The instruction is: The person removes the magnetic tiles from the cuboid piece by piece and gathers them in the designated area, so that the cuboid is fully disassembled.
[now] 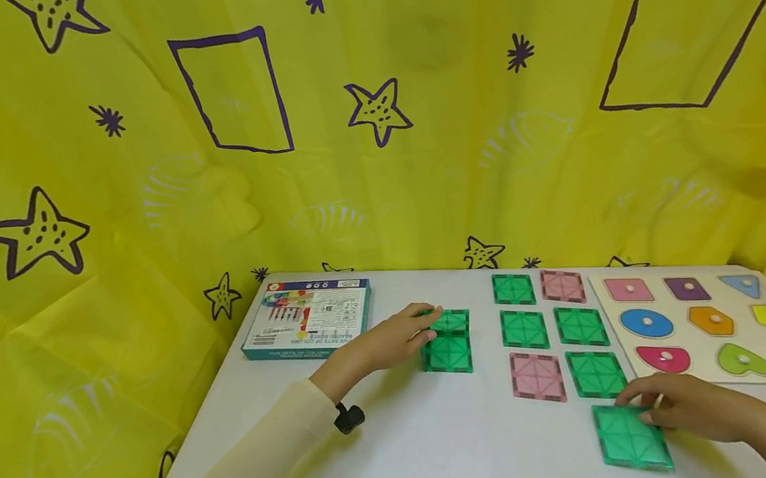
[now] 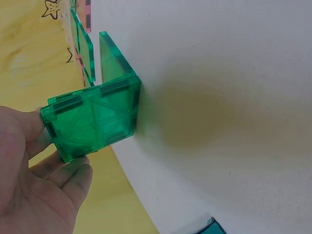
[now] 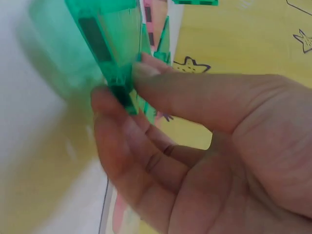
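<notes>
My left hand (image 1: 394,340) grips a translucent green square magnetic tile (image 2: 95,119) by its edge, thumb on one side and fingers on the other. This tile stands up from the white table, and a second green tile (image 2: 113,61) meets it at an angle in the left wrist view. At the front right, my right hand (image 1: 692,405) pinches another green magnetic tile (image 1: 631,436) by an edge between thumb and fingers. The held tile slants over the table, and in the right wrist view its near corner (image 3: 126,97) shows between the fingertips.
Between the hands lie several green magnetic tiles (image 1: 523,330) and pink magnetic tiles (image 1: 537,375) in two columns. A wooden knob puzzle board (image 1: 678,321) lies at the right. A flat teal-edged box (image 1: 316,318) sits back left. Behind the table (image 1: 421,469) hangs a yellow patterned cloth (image 1: 451,194).
</notes>
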`<control>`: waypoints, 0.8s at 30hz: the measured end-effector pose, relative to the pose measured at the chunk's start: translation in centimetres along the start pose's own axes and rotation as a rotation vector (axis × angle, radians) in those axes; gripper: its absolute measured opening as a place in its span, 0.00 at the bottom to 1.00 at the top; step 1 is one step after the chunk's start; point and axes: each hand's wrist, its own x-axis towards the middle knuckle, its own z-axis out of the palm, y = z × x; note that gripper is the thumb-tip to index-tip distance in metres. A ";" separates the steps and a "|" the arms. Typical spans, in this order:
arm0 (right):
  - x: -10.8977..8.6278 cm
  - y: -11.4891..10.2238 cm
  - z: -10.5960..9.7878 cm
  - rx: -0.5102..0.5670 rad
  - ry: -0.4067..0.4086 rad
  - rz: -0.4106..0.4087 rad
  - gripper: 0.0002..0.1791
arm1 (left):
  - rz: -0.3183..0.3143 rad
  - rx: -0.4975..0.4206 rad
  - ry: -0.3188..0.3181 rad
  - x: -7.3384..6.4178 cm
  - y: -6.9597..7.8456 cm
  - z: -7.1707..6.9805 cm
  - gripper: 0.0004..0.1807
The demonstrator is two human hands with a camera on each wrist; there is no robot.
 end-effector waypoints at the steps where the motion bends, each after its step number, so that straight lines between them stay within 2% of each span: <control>1: 0.2 -0.1 0.1 -0.011 0.006 0.027 0.12 | 0.000 0.002 0.000 0.0 0.0 0.0 0.30; 6: 0.8 -0.7 0.7 -0.074 0.037 0.133 0.11 | -0.001 0.002 0.002 -0.1 0.0 0.1 0.30; 12: 1.0 -0.8 1.1 -0.112 0.097 0.097 0.04 | -0.008 0.005 0.006 -0.1 0.0 0.2 0.30; 19: 1.6 -1.7 1.1 -0.138 0.148 0.143 0.05 | -0.005 0.007 0.005 -0.1 0.0 0.2 0.30; 24: 2.9 -2.8 1.0 -0.152 0.184 0.143 0.05 | -0.001 0.004 0.006 0.0 0.1 0.2 0.30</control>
